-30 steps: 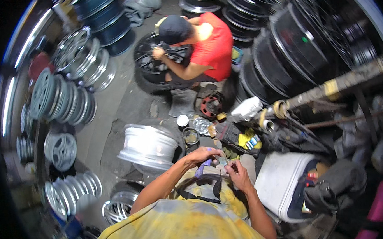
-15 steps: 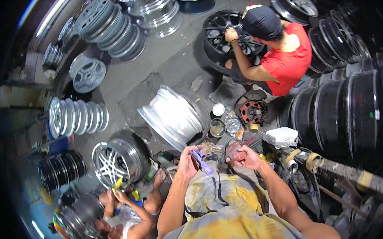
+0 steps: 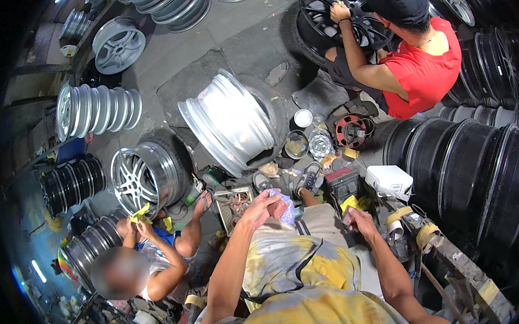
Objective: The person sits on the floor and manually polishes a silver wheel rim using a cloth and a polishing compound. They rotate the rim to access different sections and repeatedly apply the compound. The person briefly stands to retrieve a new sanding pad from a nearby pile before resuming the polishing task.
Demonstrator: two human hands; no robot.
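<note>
My left hand is closed on a piece of sandpaper, with a purple side and a reddish-brown side showing, in front of my lap. Off to the right, my right hand has its fingers curled together beside a yellow cloth. Whatever lies between those fingertips is too small and dark to name. Ahead of my feet a silver wheel rim lies tilted on the floor, its barrel brightly lit.
A person in red works at a black rim. At left another person holds a yellow cloth at a spoked rim. Black rims line the right, near a white box and a beam.
My hands have moved apart, the right one outward to the right. The reddish-brown piece has left my right hand, and reddish-brown now shows in my left. The view has tilted downward.
</note>
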